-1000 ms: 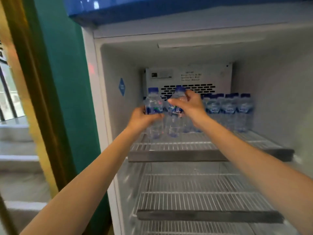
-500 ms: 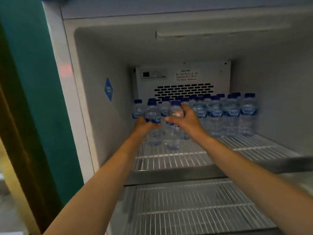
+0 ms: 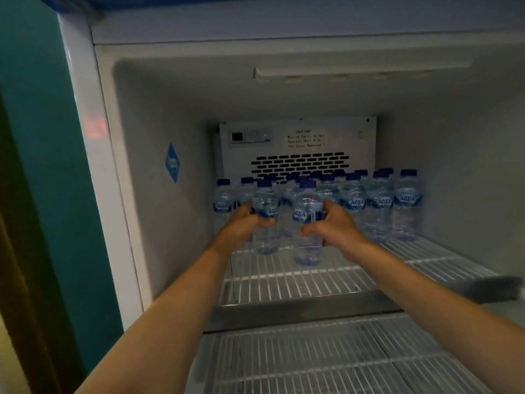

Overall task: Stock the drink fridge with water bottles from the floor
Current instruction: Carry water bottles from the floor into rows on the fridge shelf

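top shelf (image 3: 298, 282): bottle rows (image 3: 380, 200) (blue caps) | hands (image 3: 241, 223): one bottle (image 3: 265, 220) each

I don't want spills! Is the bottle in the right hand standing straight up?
Upright: the bottle in the right hand has its blue cap on top, base on the wire shelf.

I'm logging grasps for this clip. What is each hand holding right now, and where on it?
Each hand grips one water bottle around its labelled middle: the left hand holds the left bottle, the right hand the right bottle.
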Available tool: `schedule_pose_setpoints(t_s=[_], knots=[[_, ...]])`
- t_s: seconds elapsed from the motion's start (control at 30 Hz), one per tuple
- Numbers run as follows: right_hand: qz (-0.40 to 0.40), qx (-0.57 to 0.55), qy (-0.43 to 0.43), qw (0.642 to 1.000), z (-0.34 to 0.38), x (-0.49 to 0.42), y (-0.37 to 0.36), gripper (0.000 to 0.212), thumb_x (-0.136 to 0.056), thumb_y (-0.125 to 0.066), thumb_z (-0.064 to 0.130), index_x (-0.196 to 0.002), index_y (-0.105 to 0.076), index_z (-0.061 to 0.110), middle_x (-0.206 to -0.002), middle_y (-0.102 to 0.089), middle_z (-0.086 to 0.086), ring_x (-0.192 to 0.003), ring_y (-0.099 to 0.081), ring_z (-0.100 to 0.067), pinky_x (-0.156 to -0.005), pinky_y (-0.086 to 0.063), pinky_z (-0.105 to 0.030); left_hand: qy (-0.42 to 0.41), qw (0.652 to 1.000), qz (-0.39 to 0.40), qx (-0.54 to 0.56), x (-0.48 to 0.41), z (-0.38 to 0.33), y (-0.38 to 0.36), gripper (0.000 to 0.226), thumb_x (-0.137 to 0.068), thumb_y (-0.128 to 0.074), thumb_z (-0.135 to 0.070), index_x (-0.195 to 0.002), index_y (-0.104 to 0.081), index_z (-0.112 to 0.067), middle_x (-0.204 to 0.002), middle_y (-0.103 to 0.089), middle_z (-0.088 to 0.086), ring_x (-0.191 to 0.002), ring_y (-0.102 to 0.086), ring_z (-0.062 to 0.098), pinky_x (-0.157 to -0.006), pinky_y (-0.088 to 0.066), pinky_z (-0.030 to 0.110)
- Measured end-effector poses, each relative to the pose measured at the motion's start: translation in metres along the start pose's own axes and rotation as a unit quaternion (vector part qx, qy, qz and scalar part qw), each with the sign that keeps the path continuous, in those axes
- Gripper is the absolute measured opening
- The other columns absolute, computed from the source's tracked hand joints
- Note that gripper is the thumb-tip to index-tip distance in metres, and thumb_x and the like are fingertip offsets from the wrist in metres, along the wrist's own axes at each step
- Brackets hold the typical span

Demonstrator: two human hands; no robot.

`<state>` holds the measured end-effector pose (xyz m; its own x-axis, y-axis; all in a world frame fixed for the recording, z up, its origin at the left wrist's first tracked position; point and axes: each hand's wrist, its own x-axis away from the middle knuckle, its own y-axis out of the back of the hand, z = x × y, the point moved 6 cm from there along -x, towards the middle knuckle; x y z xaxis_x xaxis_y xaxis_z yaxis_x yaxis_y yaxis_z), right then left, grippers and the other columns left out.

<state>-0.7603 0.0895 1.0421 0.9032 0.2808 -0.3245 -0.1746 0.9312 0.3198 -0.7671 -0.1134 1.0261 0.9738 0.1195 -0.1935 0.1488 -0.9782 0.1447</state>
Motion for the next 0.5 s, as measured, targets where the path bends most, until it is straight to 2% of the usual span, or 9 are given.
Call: schedule_pose_setpoints(t_s=[0.1,0.17,0.3,0.4,0.5], knots=[[0.009,-0.013,-0.028,0.999,-0.007,-0.003,0.004,0.052,-0.071,-0.079,0.008,-0.113,-0.050,0.021,-0.104,-0.061,0.002,-0.089,-0.060,-0.017,-0.068,-0.056,-0.037,0.003,0.999,0.034,0.016,-0.006,-0.002,-0.015,0.075,-0.069,-0.082,-0.015,-0.135,-0.047,-0.023,-0.129,-0.061,-0.001,-0.119,-0.057,0.021,-0.102,-0.043,0.048],[0.023,-0.018,-0.043,0.999,-0.011,-0.002,0.007,0.059,-0.071,-0.077,0.009,-0.120,-0.048,0.024,-0.111,-0.060,0.003,-0.100,-0.060,-0.022,-0.075,-0.058,-0.044,-0.009,0.999,0.040,0.024,-0.009,-0.004,-0.023,0.067,-0.076,-0.075,-0.004,-0.135,-0.047,-0.015,-0.130,-0.060,0.004,-0.117,-0.058,0.021,-0.100,-0.046,0.041],[0.049,-0.062,-0.049,0.996,-0.020,0.001,0.011,0.064,-0.072,-0.076,0.008,-0.123,-0.045,0.030,-0.116,-0.058,0.002,-0.106,-0.058,-0.022,-0.078,-0.057,-0.046,-0.009,0.998,0.037,0.047,-0.015,0.000,-0.024,0.071,-0.072,-0.077,-0.002,-0.135,-0.047,-0.013,-0.129,-0.061,0.007,-0.119,-0.057,0.024,-0.106,-0.042,0.047],[0.054,-0.065,-0.033,0.996,-0.020,0.001,0.010,0.061,-0.073,-0.076,0.009,-0.122,-0.045,0.030,-0.117,-0.059,0.002,-0.108,-0.058,-0.021,-0.078,-0.057,-0.043,-0.002,0.999,0.022,0.042,-0.019,0.003,-0.020,0.066,-0.078,-0.071,0.002,-0.137,-0.043,-0.011,-0.131,-0.059,0.009,-0.122,-0.055,0.025,-0.108,-0.040,0.049],[0.071,-0.041,-0.013,0.997,-0.017,0.002,0.006,0.059,-0.075,-0.076,0.013,-0.124,-0.045,0.028,-0.118,-0.060,0.002,-0.108,-0.059,-0.021,-0.078,-0.057,-0.042,-0.015,0.999,-0.018,0.025,-0.018,0.003,-0.019,0.066,-0.081,-0.069,0.002,-0.138,-0.036,-0.011,-0.134,-0.054,0.010,-0.121,-0.053,0.024,-0.104,-0.043,0.043]])
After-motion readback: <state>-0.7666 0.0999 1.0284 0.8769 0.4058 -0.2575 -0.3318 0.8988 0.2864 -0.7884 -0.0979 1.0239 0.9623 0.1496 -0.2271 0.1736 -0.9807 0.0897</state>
